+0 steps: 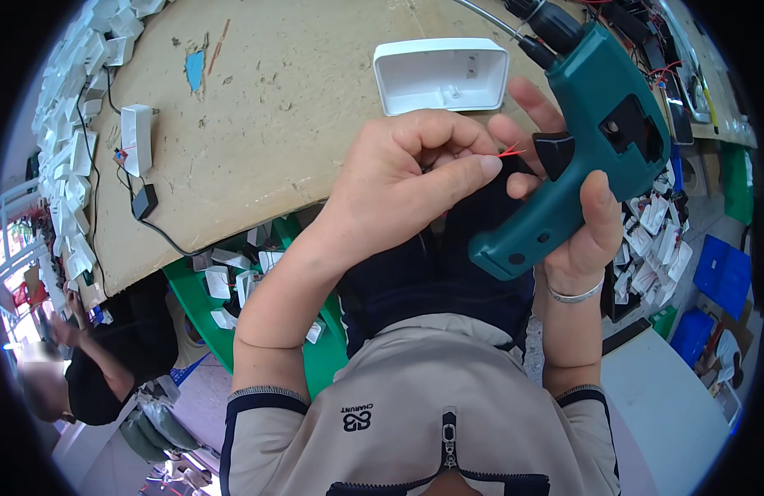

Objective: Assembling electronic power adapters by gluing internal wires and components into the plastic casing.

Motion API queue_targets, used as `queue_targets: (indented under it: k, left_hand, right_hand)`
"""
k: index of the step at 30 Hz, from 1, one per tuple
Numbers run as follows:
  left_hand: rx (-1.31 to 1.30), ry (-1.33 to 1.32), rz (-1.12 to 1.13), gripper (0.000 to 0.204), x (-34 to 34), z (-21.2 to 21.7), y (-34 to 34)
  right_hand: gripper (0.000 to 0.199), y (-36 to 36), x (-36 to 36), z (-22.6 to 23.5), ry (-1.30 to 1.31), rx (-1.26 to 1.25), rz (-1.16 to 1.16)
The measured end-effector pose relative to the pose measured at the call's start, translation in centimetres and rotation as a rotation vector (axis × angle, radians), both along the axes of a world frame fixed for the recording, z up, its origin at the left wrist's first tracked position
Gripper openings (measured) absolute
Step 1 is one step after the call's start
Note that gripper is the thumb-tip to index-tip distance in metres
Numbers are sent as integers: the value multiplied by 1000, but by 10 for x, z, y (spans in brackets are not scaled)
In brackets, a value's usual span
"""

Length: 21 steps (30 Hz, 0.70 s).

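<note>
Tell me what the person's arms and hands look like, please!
The left hand and the right hand wear no gloves. A silvery bracelet circles the right wrist; none shows on the left. The short sleeves are beige, with dark blue bands near their ends, and the forearms are bare.

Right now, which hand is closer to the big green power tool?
Right. The right hand is holding the green power tool; the left hand is left of it, pinching red wires.
</note>
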<state>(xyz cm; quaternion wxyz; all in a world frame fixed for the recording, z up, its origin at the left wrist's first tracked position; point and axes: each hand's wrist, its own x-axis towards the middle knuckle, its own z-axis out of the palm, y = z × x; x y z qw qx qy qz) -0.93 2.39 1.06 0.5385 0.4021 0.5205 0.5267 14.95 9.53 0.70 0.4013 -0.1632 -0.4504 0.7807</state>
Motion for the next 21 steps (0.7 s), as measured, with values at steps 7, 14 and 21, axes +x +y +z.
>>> queue_targets:
  k: [7, 14, 21]
  left_hand:
    - [122, -108, 68, 11, 6, -5, -1]
    - [198, -27, 34, 12, 9, -7, -8]
    - [301, 485, 83, 5, 5, 5, -7]
  right_hand:
    - [68, -1, 3, -1, -28, -40, -11]
    - [66, -6, 4, -2, -5, -60, -8]
    - [66, -9, 5, -1, -19, -13, 17]
